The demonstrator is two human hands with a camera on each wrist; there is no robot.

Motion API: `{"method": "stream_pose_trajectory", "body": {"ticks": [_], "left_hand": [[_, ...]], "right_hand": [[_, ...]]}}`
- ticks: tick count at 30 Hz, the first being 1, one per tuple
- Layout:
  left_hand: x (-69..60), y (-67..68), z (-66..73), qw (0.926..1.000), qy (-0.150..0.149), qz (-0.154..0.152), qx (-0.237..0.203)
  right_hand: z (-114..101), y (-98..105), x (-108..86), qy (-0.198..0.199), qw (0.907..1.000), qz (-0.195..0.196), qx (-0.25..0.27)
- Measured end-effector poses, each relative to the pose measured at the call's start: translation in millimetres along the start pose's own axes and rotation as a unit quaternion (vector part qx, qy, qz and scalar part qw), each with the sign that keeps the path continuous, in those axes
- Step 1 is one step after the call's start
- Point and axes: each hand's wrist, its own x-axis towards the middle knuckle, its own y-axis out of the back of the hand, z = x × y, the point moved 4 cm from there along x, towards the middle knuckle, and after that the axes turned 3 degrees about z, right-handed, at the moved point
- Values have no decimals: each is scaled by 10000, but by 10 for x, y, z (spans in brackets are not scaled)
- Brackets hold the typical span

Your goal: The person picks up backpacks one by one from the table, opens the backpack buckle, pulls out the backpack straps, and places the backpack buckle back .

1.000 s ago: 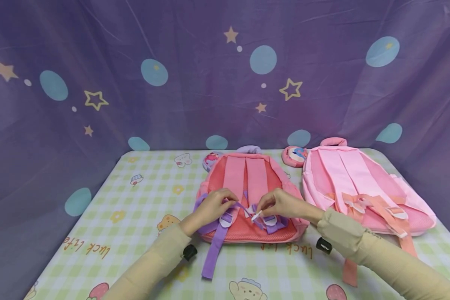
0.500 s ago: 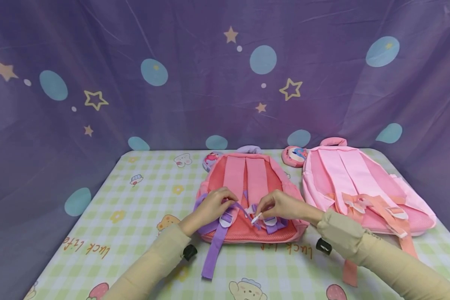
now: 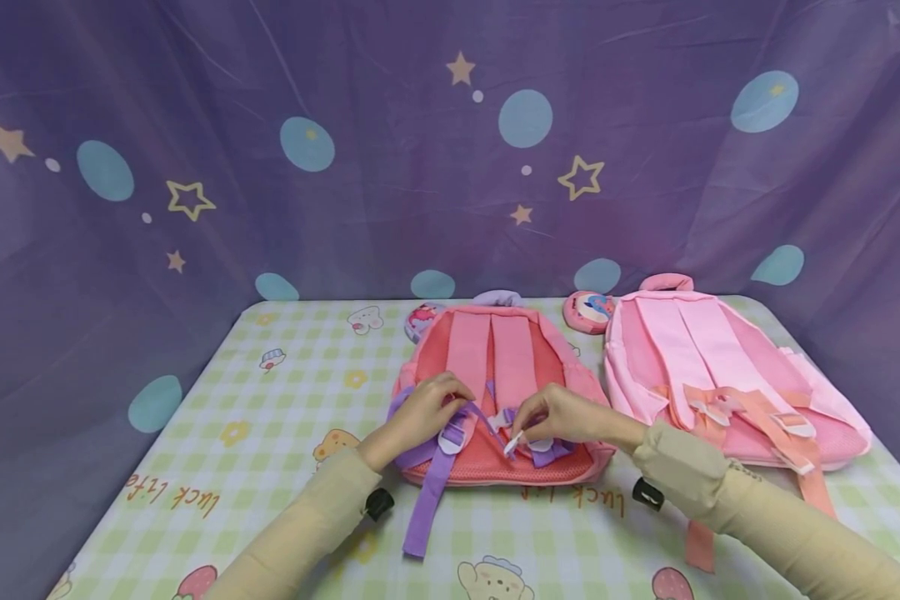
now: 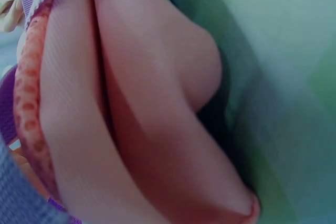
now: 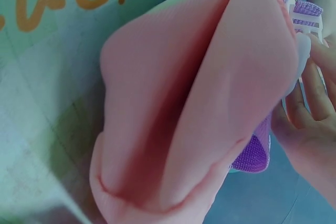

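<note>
A coral-pink backpack [image 3: 470,342] lies on the table with its shoulder straps facing up. Over its lower half, my left hand [image 3: 423,414] pinches a thin purple strap [image 3: 482,412] between thumb and fingers. To its right, my right hand [image 3: 562,414] pinches a small white plastic buckle [image 3: 512,443] on the purple webbing. In the right wrist view, a white buckle piece [image 5: 307,24] with purple webbing shows by the fingertips. A white strap adjuster [image 3: 452,439] sits just below the left hand, and a loose purple strap end [image 3: 426,517] hangs over the backpack's lower edge.
A light pink backpack [image 3: 720,358] with orange straps [image 3: 783,442] lies at the right. Round character pouches [image 3: 589,312] sit near the tops of both backpacks. A checked cloth [image 3: 285,425] covers the table, and a purple patterned curtain [image 3: 390,208] hangs behind it.
The white buckle in my right fingers has tipped slightly lower. My left hand keeps its hold on the strap in almost the same place. Both backpacks stay where they were.
</note>
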Motion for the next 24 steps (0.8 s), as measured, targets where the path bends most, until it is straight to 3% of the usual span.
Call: {"method": "stream_pose_trajectory", "body": {"ticks": [10,18,24], "left_hand": [[-3,-6,19,9997,-212,41,69],[-2,-20,35,9999,-146,-18,74],[1,-49,25,9998,-148,-89,-15]], "right_hand": [[-12,-46,-10,-225,9995,76,-191],[-51,-78,-17,-3,9980,7,-634],[-84,-103,-32,-147,9972,-47,-725]]}}
